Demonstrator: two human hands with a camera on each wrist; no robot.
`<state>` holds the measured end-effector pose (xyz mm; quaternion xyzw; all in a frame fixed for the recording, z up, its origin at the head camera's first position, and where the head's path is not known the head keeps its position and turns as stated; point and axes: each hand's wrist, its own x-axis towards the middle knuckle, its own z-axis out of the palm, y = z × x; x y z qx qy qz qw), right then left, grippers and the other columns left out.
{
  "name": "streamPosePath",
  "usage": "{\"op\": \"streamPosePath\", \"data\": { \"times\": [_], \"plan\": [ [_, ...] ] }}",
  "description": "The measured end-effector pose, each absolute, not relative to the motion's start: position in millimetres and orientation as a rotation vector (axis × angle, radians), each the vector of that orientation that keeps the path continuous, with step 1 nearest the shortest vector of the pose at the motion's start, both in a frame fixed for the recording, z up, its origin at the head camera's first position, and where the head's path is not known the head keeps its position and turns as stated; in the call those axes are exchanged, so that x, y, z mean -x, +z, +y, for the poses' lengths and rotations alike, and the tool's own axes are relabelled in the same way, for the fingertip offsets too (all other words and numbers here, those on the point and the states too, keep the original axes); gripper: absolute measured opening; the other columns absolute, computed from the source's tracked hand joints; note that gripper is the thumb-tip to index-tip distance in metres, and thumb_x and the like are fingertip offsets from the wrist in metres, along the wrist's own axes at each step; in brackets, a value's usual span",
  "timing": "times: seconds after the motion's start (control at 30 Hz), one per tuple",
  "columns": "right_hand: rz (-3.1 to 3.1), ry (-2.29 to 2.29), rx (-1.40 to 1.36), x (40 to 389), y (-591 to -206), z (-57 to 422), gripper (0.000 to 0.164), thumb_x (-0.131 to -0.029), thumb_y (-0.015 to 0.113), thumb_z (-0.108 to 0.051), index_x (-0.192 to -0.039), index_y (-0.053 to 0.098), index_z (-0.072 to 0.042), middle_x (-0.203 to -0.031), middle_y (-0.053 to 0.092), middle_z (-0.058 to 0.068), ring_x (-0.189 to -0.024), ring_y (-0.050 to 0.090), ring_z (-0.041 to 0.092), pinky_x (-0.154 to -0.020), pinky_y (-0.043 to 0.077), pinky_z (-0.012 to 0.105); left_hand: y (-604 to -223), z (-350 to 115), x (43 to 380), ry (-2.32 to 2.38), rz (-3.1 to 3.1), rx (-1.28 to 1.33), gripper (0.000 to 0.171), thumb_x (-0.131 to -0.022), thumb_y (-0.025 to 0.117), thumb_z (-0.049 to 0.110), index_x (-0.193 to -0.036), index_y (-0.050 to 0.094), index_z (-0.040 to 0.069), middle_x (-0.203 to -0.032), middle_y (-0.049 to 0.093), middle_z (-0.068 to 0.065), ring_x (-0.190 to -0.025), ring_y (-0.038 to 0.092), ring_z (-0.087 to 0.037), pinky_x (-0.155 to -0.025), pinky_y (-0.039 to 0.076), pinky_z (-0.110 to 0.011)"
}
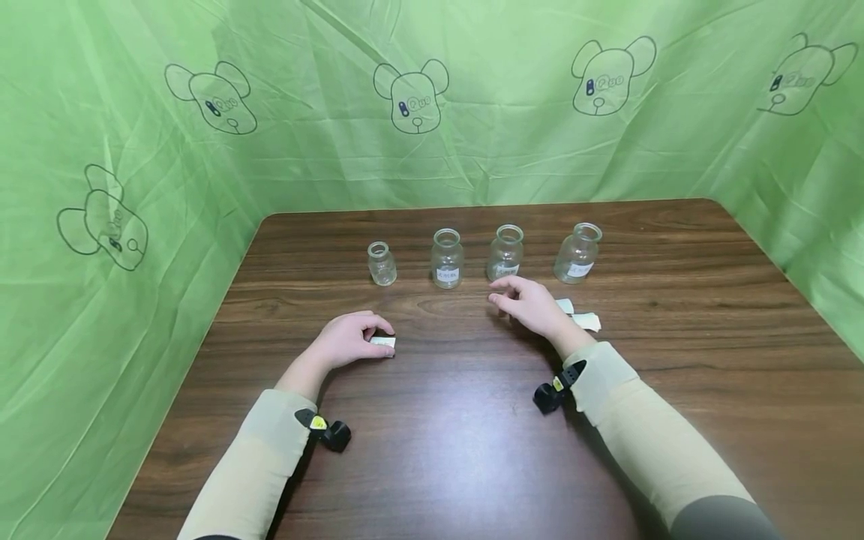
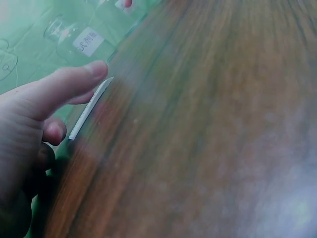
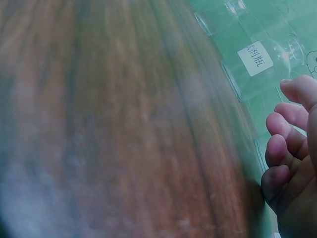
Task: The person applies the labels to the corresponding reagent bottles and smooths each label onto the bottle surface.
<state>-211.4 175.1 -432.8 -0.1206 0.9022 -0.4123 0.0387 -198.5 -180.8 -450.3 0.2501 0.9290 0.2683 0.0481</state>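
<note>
My left hand (image 1: 347,339) pinches a small white label (image 1: 382,341) between thumb and fingers, low over the table in front of an unlabelled small glass bottle (image 1: 382,264). In the left wrist view the label (image 2: 91,108) shows nearly edge-on beside the thumb. Nothing is in my right hand (image 1: 533,306), whose fingers are loosely bent just in front of a larger glass bottle (image 1: 506,251). That bottle has a white label with dark characters, partly hidden by the fingers. Similar labelled bottles stand on either side of it, one left (image 1: 448,257) and one right (image 1: 578,253).
Two white paper pieces lie by the right wrist, one partly hidden (image 1: 565,305) and one more exposed (image 1: 586,322). The bottles form a row toward the back of the brown wooden table (image 1: 432,450). A green cloth (image 1: 486,150) with mouse-head drawings surrounds the back and sides.
</note>
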Motion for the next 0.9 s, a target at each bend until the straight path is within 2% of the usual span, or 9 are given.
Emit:
{"op": "streamPosePath", "data": {
  "times": [0.53,0.63,0.8,0.9],
  "plan": [
    [2.755,-1.297,0.385,213.3,-434.3,174.6,0.030,-0.092,0.059,-0.028,-0.116,0.061,-0.010,-0.074,0.060,0.005,-0.060,0.056,0.019,-0.057,0.045,0.034,-451.3,-178.5,199.9,0.829,2.870,-0.727,0.014,-0.079,0.071,0.043,-0.089,0.068,0.033,-0.068,0.050,0.012,-0.061,0.047,-0.009,-0.056,0.037,-0.030],
    [2.755,-1.297,0.391,212.8,-434.5,174.2,0.030,-0.092,0.058,-0.028,-0.116,0.061,-0.010,-0.074,0.061,0.005,-0.060,0.056,0.018,-0.057,0.045,0.033,-452.2,-179.2,199.4,0.832,2.863,-0.720,0.017,-0.079,0.070,0.045,-0.090,0.069,0.033,-0.068,0.050,0.011,-0.061,0.047,-0.009,-0.056,0.037,-0.030],
    [2.759,-1.293,0.393,211.3,-433.8,173.9,0.030,-0.092,0.058,-0.028,-0.116,0.061,-0.009,-0.074,0.060,0.005,-0.061,0.056,0.017,-0.056,0.045,0.032,-450.7,-180.0,198.6,0.817,2.817,-0.683,0.030,-0.072,0.074,0.052,-0.095,0.067,0.034,-0.072,0.051,0.010,-0.065,0.047,-0.011,-0.058,0.037,-0.030],
    [2.764,-1.294,0.393,210.5,-432.7,173.9,0.030,-0.092,0.058,-0.027,-0.116,0.061,-0.009,-0.074,0.060,0.006,-0.060,0.055,0.017,-0.056,0.044,0.032,-448.9,-179.4,198.9,0.799,2.811,-0.708,0.030,-0.072,0.075,0.050,-0.096,0.066,0.033,-0.072,0.050,0.009,-0.066,0.046,-0.011,-0.059,0.036,-0.030]
  ]
}}
